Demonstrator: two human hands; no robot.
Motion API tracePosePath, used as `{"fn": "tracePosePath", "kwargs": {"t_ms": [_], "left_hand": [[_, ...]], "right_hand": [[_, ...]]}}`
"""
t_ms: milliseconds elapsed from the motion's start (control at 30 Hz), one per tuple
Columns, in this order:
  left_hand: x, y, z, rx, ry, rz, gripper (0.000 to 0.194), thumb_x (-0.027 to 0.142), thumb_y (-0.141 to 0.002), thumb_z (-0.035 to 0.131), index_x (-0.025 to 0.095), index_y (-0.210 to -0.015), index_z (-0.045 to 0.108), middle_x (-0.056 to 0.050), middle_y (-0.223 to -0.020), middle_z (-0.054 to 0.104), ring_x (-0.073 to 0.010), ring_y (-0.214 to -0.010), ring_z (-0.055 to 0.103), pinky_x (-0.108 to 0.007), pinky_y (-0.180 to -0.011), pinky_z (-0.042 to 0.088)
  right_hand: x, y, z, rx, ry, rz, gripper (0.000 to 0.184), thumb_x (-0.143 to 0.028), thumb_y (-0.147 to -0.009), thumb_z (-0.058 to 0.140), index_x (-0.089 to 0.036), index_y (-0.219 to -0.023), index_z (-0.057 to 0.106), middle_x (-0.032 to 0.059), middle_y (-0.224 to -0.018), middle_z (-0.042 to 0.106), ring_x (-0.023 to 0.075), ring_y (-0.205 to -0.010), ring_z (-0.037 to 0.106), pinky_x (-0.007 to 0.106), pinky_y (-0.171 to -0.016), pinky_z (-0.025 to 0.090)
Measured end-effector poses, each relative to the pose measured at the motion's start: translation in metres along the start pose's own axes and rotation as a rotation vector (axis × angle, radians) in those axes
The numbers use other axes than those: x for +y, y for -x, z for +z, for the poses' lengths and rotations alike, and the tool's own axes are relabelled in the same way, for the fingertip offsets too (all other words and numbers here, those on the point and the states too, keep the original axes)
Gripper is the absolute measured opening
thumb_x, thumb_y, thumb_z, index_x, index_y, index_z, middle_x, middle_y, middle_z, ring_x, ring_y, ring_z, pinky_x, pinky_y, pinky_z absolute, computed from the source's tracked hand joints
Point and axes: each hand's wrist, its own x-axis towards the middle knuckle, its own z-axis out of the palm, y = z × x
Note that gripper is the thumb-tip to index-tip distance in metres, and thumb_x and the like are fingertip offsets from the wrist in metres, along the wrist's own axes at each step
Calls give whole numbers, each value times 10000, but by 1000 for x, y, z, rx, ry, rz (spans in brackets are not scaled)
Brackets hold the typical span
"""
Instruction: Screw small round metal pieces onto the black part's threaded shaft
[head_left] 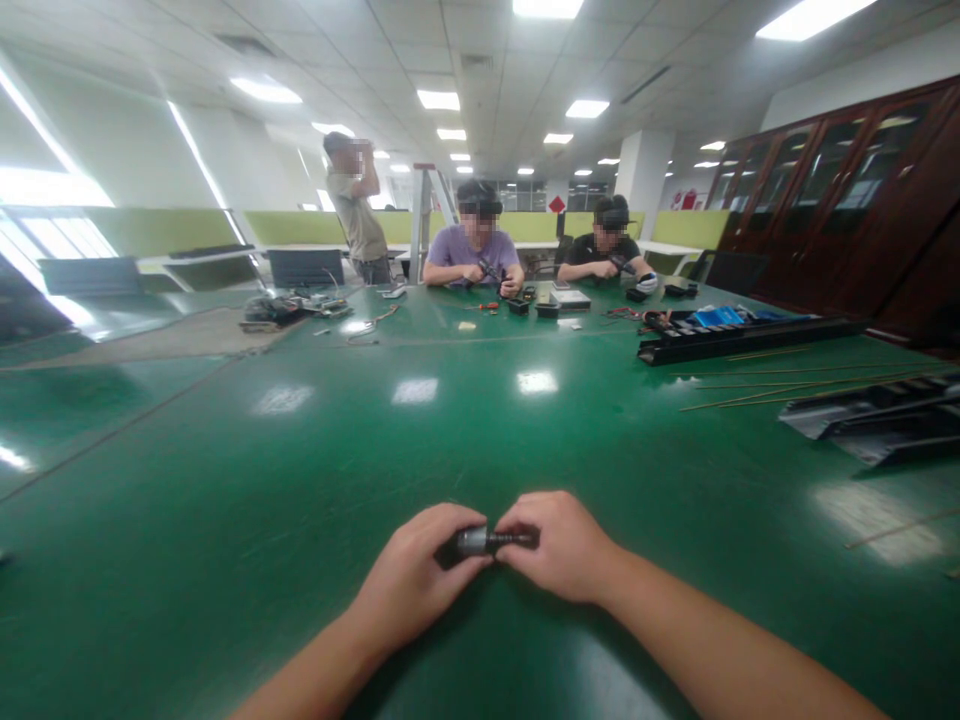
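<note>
Low in the head view, a small dark cylindrical part with a grey band (474, 541) lies crosswise between my hands. Its thick end sits between the thumb and fingers of my left hand (420, 565). My right hand (559, 545) pinches the narrow, dark, ridged end. Both sets of fingers are closed and nearly meet at the middle of the part. The fingers cover some of it, and blur hides its exact kind.
A green tabletop (300, 470) spreads around my hands. Black metal channels (735, 340) and thin rods (780, 393) lie at the right. Electronic parts (289, 308) are heaped far left. Two people sit across the table handling dark objects; a third person (360, 215) stands behind.
</note>
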Motion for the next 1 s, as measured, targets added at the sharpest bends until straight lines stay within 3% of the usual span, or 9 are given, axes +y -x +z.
{"fn": "tracePosePath", "kwargs": {"t_ms": [1000], "left_hand": [[1,-1,-2,0,24,-29,211,238,-820,695,228,-1029,661,-19,-966,711,-158,-881,672,-263,-800,541]], "right_hand": [[-2,-1,-3,-25,24,30,115,-236,-767,729,-215,-880,725,-1,-806,691,149,-734,613,247,-661,408]]}}
